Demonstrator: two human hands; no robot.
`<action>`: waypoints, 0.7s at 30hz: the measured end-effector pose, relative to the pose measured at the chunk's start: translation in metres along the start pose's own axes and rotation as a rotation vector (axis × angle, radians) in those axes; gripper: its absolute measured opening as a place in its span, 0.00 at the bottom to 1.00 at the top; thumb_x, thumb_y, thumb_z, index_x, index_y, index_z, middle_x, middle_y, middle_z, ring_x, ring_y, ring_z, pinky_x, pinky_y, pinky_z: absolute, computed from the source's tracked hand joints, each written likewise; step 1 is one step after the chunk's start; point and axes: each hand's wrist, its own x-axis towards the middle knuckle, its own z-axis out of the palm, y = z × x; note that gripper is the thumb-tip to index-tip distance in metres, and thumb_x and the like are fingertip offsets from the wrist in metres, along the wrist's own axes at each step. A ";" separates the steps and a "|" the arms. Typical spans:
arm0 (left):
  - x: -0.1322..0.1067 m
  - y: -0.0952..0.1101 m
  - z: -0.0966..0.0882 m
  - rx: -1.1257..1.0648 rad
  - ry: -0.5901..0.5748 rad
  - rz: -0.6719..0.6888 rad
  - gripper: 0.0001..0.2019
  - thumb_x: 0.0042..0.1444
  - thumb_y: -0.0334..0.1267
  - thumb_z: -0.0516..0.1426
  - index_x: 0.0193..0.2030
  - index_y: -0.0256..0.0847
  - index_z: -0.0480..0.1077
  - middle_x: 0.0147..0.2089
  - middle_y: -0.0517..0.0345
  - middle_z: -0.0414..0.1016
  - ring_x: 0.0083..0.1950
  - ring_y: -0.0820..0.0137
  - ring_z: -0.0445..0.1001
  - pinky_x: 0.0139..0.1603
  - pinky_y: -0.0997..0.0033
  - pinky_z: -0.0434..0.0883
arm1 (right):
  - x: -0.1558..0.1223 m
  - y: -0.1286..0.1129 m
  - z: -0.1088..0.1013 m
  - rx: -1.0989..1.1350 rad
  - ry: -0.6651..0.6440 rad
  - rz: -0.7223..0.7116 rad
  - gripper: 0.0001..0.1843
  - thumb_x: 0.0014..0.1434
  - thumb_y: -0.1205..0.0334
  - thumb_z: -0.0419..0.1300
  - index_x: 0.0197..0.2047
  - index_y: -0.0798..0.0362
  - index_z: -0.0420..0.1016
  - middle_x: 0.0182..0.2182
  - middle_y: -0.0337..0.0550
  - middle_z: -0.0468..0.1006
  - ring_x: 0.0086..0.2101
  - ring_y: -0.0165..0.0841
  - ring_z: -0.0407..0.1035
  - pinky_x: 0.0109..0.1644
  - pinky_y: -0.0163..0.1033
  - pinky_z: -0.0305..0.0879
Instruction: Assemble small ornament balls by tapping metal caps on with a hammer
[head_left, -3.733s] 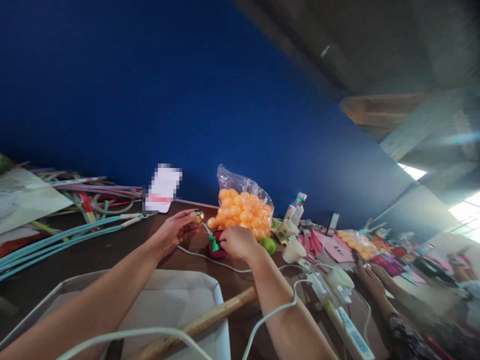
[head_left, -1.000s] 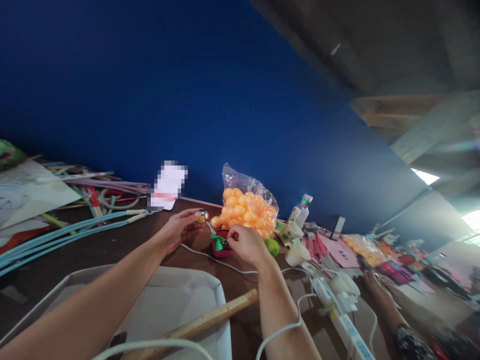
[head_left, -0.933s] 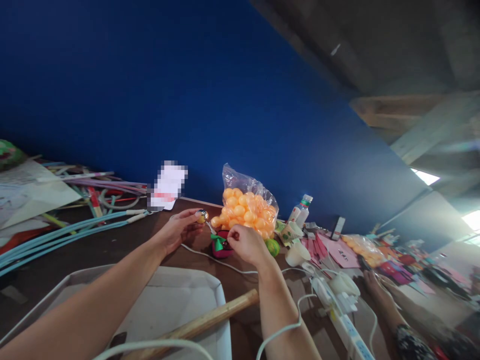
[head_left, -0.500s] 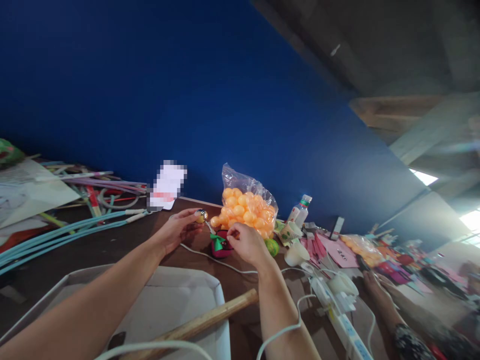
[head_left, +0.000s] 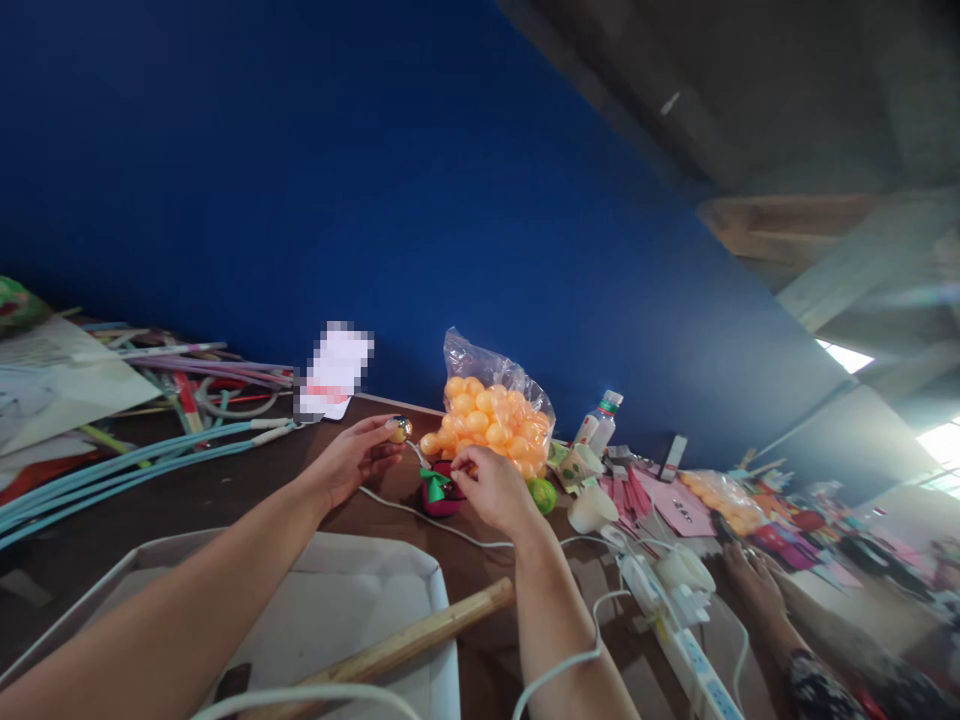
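Observation:
My left hand (head_left: 364, 458) pinches a small shiny gold ball (head_left: 402, 429) between thumb and fingertips, raised a little over the brown table. Close to its right, a small dark magenta pouch-like item (head_left: 444, 507) with a green bow (head_left: 434, 484) lies on the tabletop. Over that item's right side is my right hand (head_left: 490, 487), thumb and forefinger pressed together; whatever they hold, if anything, is too small to make out. Right behind both hands stands a clear plastic bag of orange balls (head_left: 495, 420), with a green ball (head_left: 541, 494) beside it.
A white tray (head_left: 360, 560) with a wooden stick (head_left: 420, 635) across it sits in front. White cables lead to a power strip (head_left: 686, 650). Paper cups (head_left: 592, 508), a bottle (head_left: 602, 420) and a co-worker's hands (head_left: 757, 585) are rightward; light-blue tubes (head_left: 187, 440) lie left.
Hardly anything differs. My right hand has shifted very slightly left over the magenta item, while my left hand keeps the gold ball in nearly the same place.

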 end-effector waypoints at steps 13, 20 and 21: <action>-0.001 0.000 0.002 0.004 0.004 0.005 0.07 0.56 0.31 0.64 0.42 0.37 0.76 0.36 0.50 0.82 0.32 0.70 0.81 0.32 0.74 0.80 | -0.001 -0.004 -0.001 0.061 -0.003 -0.015 0.02 0.59 0.63 0.62 0.36 0.49 0.77 0.36 0.39 0.81 0.34 0.32 0.74 0.39 0.35 0.64; -0.001 0.001 0.003 -0.011 0.013 0.000 0.06 0.57 0.30 0.63 0.43 0.36 0.76 0.36 0.49 0.83 0.31 0.70 0.81 0.32 0.74 0.80 | 0.000 -0.002 0.001 0.123 0.000 -0.033 0.06 0.60 0.57 0.63 0.34 0.50 0.76 0.34 0.40 0.81 0.33 0.33 0.74 0.36 0.36 0.65; -0.002 0.001 0.004 -0.013 0.014 -0.001 0.06 0.57 0.29 0.63 0.42 0.36 0.76 0.36 0.49 0.83 0.31 0.70 0.81 0.32 0.74 0.80 | 0.000 -0.001 0.002 0.140 0.000 -0.038 0.06 0.60 0.57 0.62 0.34 0.50 0.76 0.34 0.40 0.81 0.33 0.33 0.74 0.36 0.36 0.66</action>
